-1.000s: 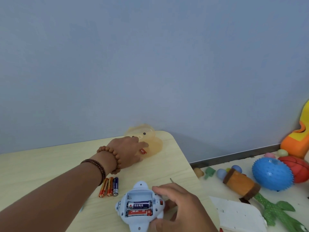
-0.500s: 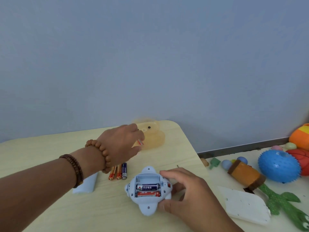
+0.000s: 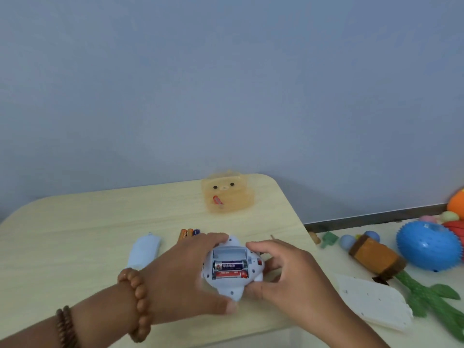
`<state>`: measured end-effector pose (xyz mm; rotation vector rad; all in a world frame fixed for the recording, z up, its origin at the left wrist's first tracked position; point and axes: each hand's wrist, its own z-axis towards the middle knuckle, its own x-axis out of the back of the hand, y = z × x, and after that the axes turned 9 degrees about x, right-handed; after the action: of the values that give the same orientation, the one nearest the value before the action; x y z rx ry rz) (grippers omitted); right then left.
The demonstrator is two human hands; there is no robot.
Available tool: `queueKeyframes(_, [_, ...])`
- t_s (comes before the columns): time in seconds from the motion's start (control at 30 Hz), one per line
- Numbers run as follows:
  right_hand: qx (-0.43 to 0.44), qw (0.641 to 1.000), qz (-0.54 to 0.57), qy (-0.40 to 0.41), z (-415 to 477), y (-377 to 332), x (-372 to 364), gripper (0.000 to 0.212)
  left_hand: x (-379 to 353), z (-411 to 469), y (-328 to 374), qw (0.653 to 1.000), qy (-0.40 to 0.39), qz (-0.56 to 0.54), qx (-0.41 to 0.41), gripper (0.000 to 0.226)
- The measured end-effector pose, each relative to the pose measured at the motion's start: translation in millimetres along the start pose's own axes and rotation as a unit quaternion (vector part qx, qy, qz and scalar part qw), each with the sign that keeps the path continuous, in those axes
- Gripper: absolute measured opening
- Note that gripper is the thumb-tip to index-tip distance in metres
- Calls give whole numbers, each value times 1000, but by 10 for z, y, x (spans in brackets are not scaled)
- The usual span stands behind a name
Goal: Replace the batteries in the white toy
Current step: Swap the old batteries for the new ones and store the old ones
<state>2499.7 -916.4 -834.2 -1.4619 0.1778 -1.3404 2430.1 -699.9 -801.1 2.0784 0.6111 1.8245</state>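
White toy (image 3: 231, 288) lies on its back at the lower centre of the frame, on the pale wooden table (image 3: 75, 222), with its battery bay open upward. The left hand (image 3: 183, 275) grips its left side, thumb under the lower lobe and fingers over the top edge. The right hand (image 3: 288, 275) curls round its right side.

Two cells sit in the bay, a dark battery (image 3: 229, 266) above a red battery (image 3: 231, 274); the top slot (image 3: 229, 253) is empty. To lift the next cell cleanly, I judge one hand should pin the shell while a fingertip levers one end up.

The dark battery carries white characters, too soft to read. Just beyond lie the spare batteries (image 3: 188, 233), partly behind the left fingers, and further left a pale cover (image 3: 144, 249). Farthest, a translucent orange box (image 3: 233, 204) holds a lone red cell (image 3: 217, 200).
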Motion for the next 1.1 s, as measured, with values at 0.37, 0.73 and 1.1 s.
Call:
queueKeyframes(0.37, [7, 997, -61, -44, 234, -444, -119, 54, -62, 42, 28, 997, 57, 38, -42, 78])
queueKeyframes(0.73, [-12, 995, -72, -68, 283, -598, -232, 33, -102, 46, 37, 996, 53, 43, -60, 63])
queueKeyframes(1.1, [10, 996, -65, -65, 152, -592, -110, 44, -116, 51, -12, 995, 51, 72, -44, 79])
